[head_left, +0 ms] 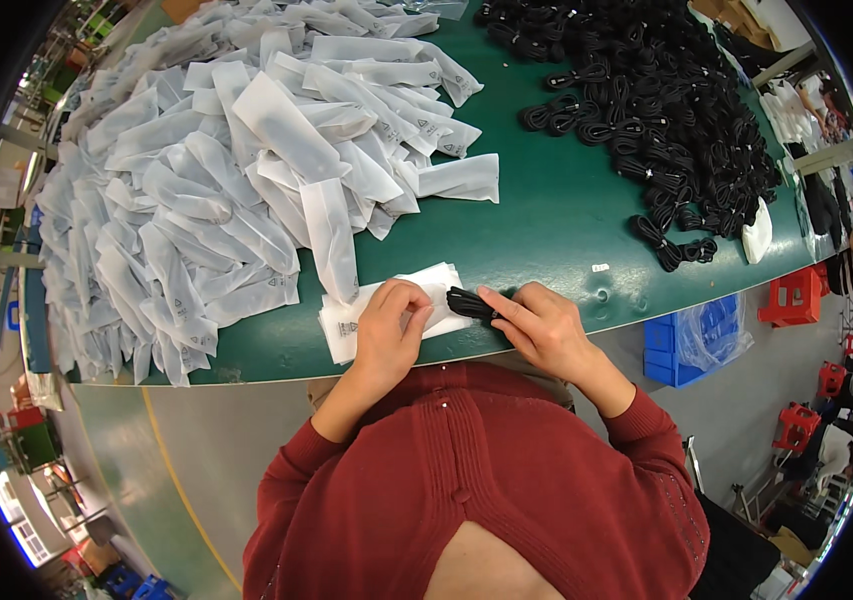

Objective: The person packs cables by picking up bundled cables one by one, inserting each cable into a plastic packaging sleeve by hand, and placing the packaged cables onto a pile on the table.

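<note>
A flat stack of whitish translucent plastic bags (pixel 340 346) lies at the table's near edge, in front of me. My left hand (pixel 390 328) rests over the stack, thumb and fingers pinched on the top bag near its open end. Just to the right, my right hand (pixel 544 328) grips a coiled black cable (pixel 468 303) between thumb and fingers. The cable's left end points at the bag and reaches its edge; whether it is inside the bag I cannot tell.
Many filled whitish bags (pixel 186 200) are heaped on the left of the green table (pixel 536 220). Bundled black cables (pixel 661 120) pile up at the far right, beside a white cloth-like piece (pixel 757 234). A blue crate (pixel 674 350) and red stools (pixel 794 300) stand on the floor to the right.
</note>
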`<state>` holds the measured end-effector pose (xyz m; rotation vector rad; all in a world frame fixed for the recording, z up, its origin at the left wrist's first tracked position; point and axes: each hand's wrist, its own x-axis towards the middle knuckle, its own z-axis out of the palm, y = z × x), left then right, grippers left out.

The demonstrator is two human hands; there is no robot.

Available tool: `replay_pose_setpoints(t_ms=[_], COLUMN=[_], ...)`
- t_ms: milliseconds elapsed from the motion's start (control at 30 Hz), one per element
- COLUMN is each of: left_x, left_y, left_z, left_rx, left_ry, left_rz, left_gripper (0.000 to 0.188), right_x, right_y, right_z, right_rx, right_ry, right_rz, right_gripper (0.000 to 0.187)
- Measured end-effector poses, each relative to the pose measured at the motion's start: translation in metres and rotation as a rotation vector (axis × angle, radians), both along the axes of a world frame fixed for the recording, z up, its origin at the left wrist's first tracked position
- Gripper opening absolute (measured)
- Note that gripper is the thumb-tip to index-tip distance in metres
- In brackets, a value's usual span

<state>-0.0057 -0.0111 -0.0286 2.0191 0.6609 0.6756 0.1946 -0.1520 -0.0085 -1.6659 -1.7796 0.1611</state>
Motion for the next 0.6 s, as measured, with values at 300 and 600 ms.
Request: replay_pose_setpoints(t_ms=[300, 600], left_x=[-0.004, -0.005], left_y=[0.003, 0.006], left_z=[-0.002, 0.005], left_rx=[0.03, 0.141], left_ry=[-0.064, -0.121], left_rz=[-0.099, -0.193], left_gripper=[0.016, 0.016], right_x=[0.022, 0.012], right_y=[0.015, 0.021], right_z=[0.001, 0.002], right_rx=[-0.221, -1.007], right_ry=[0.126, 1.319], right_rz=[0.23, -0.003], right_gripper=[0.04, 0.024])
